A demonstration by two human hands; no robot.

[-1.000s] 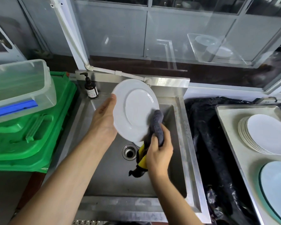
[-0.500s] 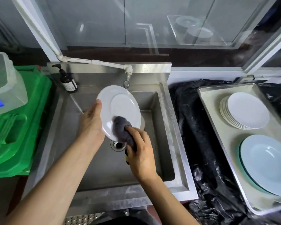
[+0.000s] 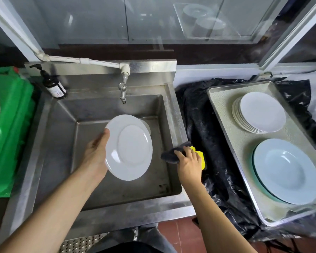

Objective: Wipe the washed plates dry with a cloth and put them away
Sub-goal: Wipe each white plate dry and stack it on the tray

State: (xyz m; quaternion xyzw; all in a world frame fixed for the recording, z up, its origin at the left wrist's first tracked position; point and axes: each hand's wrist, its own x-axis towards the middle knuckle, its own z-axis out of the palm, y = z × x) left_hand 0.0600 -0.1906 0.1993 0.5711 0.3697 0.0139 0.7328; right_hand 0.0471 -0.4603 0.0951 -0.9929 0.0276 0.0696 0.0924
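Note:
My left hand point(image 3: 95, 154) grips a white plate point(image 3: 130, 148) by its left rim and holds it tilted over the steel sink point(image 3: 173, 114). Just behind it another white dish point(image 3: 146, 126) peeks out. My right hand point(image 3: 188, 161) holds a grey and yellow cloth point(image 3: 173, 153) at the sink's right rim, apart from the plate. On the right a metal tray point(image 3: 223, 106) carries a stack of white plates point(image 3: 259, 112) and a stack of pale blue deep plates point(image 3: 286, 170).
A tap point(image 3: 123, 92) hangs over the back of the sink, with a dark soap pump bottle point(image 3: 52, 84) at its left corner. Green plastic crates point(image 3: 5, 128) stand to the left. Black plastic sheeting point(image 3: 199, 114) lies under the tray.
My right hand has drawn the cloth off the plate and moved it right to the sink's rim. My left hand has lowered the plate.

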